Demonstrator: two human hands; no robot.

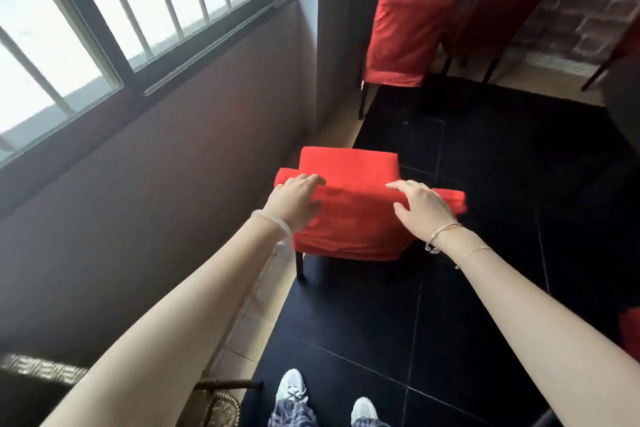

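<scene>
Fingers (306,180) of the left hand (294,201) curl over the top rim of the red chair cover (349,218), with the thumb pressed against the near face of the cloth, so this hand pinches the folded band that runs across the top of the chair back. The right hand (424,208) lies on the same band toward its right end. Its forefinger is straight and points left, and its thumb is spread away below. Whether its farther fingers grip the fold or only rest on it cannot be told.

The cover is drawn down over the back of a chair (348,163), whose red seat shows beyond the hands and whose dark leg (300,263) stands at the left edge of the black tiled floor (485,166), just beside the tan strip along the wall. A pale bangle (272,222) circles the left wrist, and thin bracelets (445,230) circle the right.

Two white sneakers (292,388) stand on the floor at its near edge. Toward the far edge, well apart from the hands, two more red-covered chairs (405,31) stand side by side before a brick-patterned wall (588,21). A barred window (104,10) runs along the left wall.
</scene>
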